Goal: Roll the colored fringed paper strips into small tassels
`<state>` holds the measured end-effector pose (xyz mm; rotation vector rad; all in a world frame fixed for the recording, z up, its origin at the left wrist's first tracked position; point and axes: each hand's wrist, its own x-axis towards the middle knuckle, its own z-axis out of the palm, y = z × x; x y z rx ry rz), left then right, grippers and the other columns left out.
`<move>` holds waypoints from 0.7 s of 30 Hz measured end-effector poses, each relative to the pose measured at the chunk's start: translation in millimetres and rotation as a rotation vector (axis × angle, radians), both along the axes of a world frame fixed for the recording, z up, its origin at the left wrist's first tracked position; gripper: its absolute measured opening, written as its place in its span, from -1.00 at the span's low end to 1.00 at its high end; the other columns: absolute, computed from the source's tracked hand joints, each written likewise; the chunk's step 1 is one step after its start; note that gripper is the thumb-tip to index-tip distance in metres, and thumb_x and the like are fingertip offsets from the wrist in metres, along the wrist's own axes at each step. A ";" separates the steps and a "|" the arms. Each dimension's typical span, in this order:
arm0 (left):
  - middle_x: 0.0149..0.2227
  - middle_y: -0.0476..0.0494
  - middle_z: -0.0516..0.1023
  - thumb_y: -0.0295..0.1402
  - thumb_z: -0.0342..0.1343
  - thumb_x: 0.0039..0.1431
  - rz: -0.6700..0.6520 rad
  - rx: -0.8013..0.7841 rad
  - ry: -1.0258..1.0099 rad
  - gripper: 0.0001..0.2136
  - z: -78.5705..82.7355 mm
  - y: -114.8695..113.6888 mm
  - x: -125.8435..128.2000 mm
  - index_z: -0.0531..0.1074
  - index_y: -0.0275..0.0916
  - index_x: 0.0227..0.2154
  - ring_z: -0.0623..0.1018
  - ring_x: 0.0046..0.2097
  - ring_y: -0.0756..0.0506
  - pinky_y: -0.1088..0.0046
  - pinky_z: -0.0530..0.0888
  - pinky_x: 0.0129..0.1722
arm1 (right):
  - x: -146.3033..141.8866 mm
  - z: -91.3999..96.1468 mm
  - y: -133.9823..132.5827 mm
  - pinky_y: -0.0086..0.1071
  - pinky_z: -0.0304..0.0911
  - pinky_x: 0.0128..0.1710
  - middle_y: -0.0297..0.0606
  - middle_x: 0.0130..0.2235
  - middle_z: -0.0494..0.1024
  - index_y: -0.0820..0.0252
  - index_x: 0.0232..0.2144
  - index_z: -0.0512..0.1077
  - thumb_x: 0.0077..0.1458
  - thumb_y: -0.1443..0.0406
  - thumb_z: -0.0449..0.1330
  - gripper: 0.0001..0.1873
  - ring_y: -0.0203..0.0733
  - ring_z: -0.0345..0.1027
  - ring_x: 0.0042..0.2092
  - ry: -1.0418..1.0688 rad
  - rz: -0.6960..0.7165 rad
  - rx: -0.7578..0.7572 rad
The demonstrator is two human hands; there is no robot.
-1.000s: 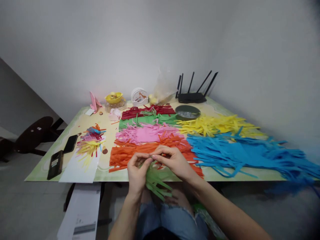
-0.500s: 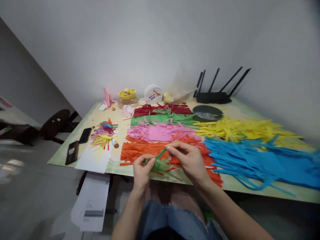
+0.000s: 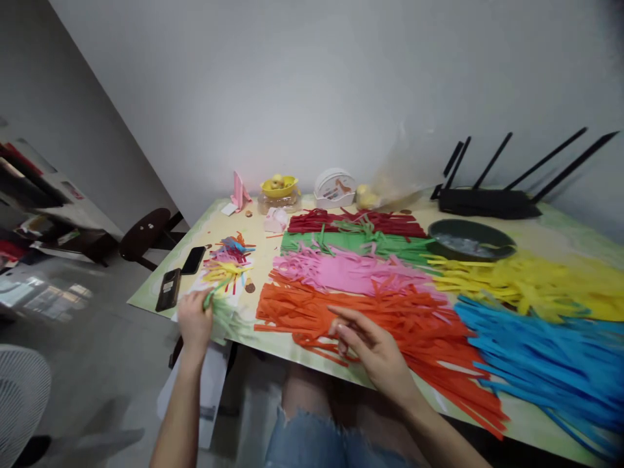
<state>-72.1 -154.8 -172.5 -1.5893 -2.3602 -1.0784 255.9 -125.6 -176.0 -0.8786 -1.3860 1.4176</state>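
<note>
My left hand [image 3: 194,322] is closed around one end of a light green crepe paper tassel [image 3: 228,317], whose blurred strips trail to the right over the table's front edge. Just beyond it lies a small pile of multicoloured tassels [image 3: 227,263]. My right hand [image 3: 375,351] is above the fringed orange crepe paper [image 3: 312,309], fingers bent and apart, with nothing visible in them. Behind the orange lie fringed pink paper [image 3: 341,270], green paper [image 3: 336,243] and dark red paper [image 3: 380,222]. Yellow strips [image 3: 517,283] and blue strips [image 3: 541,351] spread at the right.
Two phones, one black [image 3: 194,260] and one brown-cased [image 3: 168,290], lie at the left edge. A dark bowl [image 3: 468,250] and a black router [image 3: 487,203] stand at the back right. Along the wall are a yellow fruit bowl [image 3: 280,190] and a white holder [image 3: 335,192]. A stool [image 3: 143,237] stands left.
My left hand has carried the green tassel leftward, to the tassel pile. My right hand has let go of its green strip and stays over the orange paper. The view has turned left.
</note>
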 end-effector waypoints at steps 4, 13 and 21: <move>0.17 -0.25 0.34 -0.32 -0.11 0.26 -0.079 -0.349 0.432 -0.65 -7.5 56.6 -37.2 0.44 -0.16 0.03 0.18 0.25 -0.28 0.04 -0.02 0.26 | 1.7 -14.3 2.5 -0.41 0.35 -0.47 -0.22 -0.39 0.52 0.21 -0.14 0.50 0.06 -0.02 0.19 -0.53 -0.28 0.35 -0.47 -0.079 0.015 -0.035; 0.20 -0.38 0.30 -0.43 -0.14 0.25 -0.244 -0.573 0.447 -0.54 -49.1 128.5 -67.7 0.21 -0.21 0.22 0.27 0.20 -0.31 0.03 0.20 0.15 | 20.1 -30.6 6.5 -0.39 0.39 -0.47 -0.19 -0.42 0.56 0.17 -0.26 0.56 0.01 -0.07 0.19 -0.54 -0.18 0.42 -0.45 -0.183 -0.044 -0.080; 0.33 -0.25 0.08 -0.37 0.04 0.13 -0.288 -0.555 0.393 -0.41 -30.4 162.2 -95.7 0.15 -0.18 0.25 0.03 0.34 -0.34 0.00 -0.01 0.25 | 6.7 -30.1 11.4 -0.35 0.41 -0.47 -0.17 -0.45 0.57 0.16 -0.31 0.59 -0.05 -0.09 0.22 -0.53 -0.13 0.44 -0.45 -0.172 -0.029 -0.143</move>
